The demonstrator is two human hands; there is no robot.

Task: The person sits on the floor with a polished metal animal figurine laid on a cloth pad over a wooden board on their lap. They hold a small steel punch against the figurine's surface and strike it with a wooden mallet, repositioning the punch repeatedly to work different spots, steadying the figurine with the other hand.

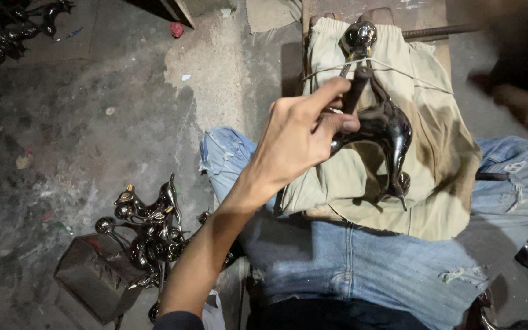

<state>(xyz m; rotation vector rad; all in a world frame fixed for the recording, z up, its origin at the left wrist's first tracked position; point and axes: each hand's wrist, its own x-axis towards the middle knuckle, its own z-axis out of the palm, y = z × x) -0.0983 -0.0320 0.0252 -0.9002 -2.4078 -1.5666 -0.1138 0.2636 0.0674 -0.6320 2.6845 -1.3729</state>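
Left hand (297,137): fingers curled around the middle of a dark polished metal figurine (379,119), thumb pressed against its body, index finger extended along the upper part. The figurine lies on a beige cloth pad (441,165), which is tied with string over a wooden block resting on the person's lap (blue torn jeans (349,256)). Right hand (524,101): blurred at the upper right edge, apart from the figurine; whether it is spread or closed cannot be told. On the concrete floor (80,122) to the left, a pile of similar shiny figurines (151,229) sits beside a dark box (96,278). More figurines (13,24) lie at the upper left corner.
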